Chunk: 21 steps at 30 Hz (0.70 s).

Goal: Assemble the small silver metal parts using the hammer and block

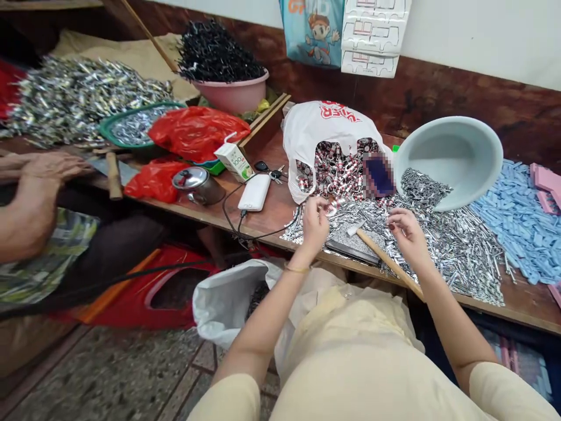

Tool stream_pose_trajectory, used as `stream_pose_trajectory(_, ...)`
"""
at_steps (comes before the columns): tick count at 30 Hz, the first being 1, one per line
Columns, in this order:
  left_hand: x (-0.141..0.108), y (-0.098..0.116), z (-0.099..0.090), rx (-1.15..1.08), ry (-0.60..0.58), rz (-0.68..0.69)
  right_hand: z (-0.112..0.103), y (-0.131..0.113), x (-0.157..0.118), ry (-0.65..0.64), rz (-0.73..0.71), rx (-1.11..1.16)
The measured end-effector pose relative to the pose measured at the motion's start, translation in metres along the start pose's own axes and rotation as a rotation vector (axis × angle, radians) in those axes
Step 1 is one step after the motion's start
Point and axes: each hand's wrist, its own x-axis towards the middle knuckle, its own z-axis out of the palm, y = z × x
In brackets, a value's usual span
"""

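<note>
My left hand (316,221) is closed in a pinch at the front of a white plastic bag (302,134). A small silver-and-red metal part (336,204) shows at its fingertips. Inside the bag's mouth lies a heap of similar red-banded parts (335,166). Over the pile of small silver pins (464,248), my right hand (407,233) has its fingers curled together; what they hold, if anything, is too small to make out. Between the hands, a hammer (385,257) with a wooden handle rests across the table edge, beside a dark flat metal bar (353,252).
A tilted grey basin (468,152) spills pins at the right, near light-blue pieces (521,216). Left of the bag are a white power bank (255,193), a drink carton (234,161) and a metal mug (199,186). Another person's hands (52,166) rest at the far left.
</note>
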Motion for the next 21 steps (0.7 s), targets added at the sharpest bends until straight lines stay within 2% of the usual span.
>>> stream_pose_trajectory(3,-0.03,0.039,-0.006,-0.053,-0.056,0.082,0.037,-0.023,-0.006,0.004,-0.003,0.148)
stream_pose_trajectory(6,-0.054,0.055,-0.014,-0.093,-0.091,0.074,0.067,-0.032,-0.01,-0.035,0.031,0.276)
stream_pose_trajectory(8,-0.062,0.055,-0.021,-0.188,-0.132,-0.057,0.08,-0.036,-0.014,0.001,-0.012,0.247)
stream_pose_trajectory(13,-0.063,0.046,-0.039,-0.709,-0.344,-0.723,0.098,-0.045,-0.023,0.096,-0.276,-0.024)
stream_pose_trajectory(15,-0.059,0.045,-0.045,-0.844,-0.372,-0.893,0.104,-0.047,-0.026,0.112,-0.362,-0.09)
stream_pose_trajectory(18,-0.051,0.041,-0.055,-0.893,-0.452,-0.975,0.107,-0.047,-0.031,0.109,-0.446,-0.125)
stream_pose_trajectory(21,-0.047,0.036,-0.063,-0.799,-0.532,-0.859,0.104,-0.047,-0.036,0.058,-0.458,-0.08)
